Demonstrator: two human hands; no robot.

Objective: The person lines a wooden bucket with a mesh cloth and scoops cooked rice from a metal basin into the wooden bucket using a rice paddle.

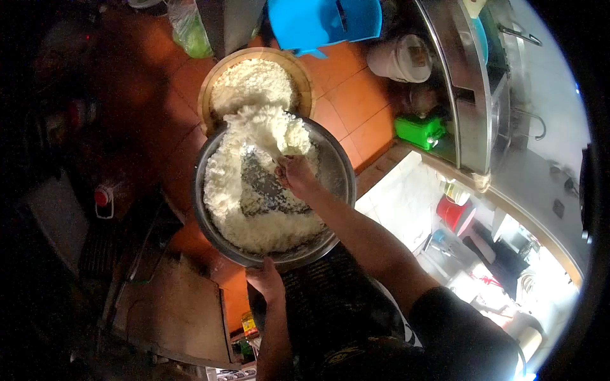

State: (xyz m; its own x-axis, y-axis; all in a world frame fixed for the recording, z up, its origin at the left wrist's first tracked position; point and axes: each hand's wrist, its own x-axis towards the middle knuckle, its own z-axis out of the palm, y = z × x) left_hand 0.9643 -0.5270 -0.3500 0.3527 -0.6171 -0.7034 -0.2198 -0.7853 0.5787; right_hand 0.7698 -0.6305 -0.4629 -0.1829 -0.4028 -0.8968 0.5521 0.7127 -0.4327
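A wide metal basin (347, 166) holds white rice (222, 184) heaped round its sides, with the bottom showing in the middle. My left hand (267, 280) grips its near rim, thumb over the edge. Inside the basin my right hand (296, 175) is closed, its fingers wrapped round something pale that I cannot make out among the grains. Just beyond the far rim stands a round wooden tub (306, 77) with more rice (254, 79) in it. The basin overlaps the tub's near side, and rice lies at the far rim between them.
A blue plastic container (305, 25) is behind the tub. To the right are a white bucket (406, 58), a green box (420, 131) and a metal counter (460, 70). Orange tiles (352, 76) cover the floor. A pale board-like surface (171, 311) stands at lower left.
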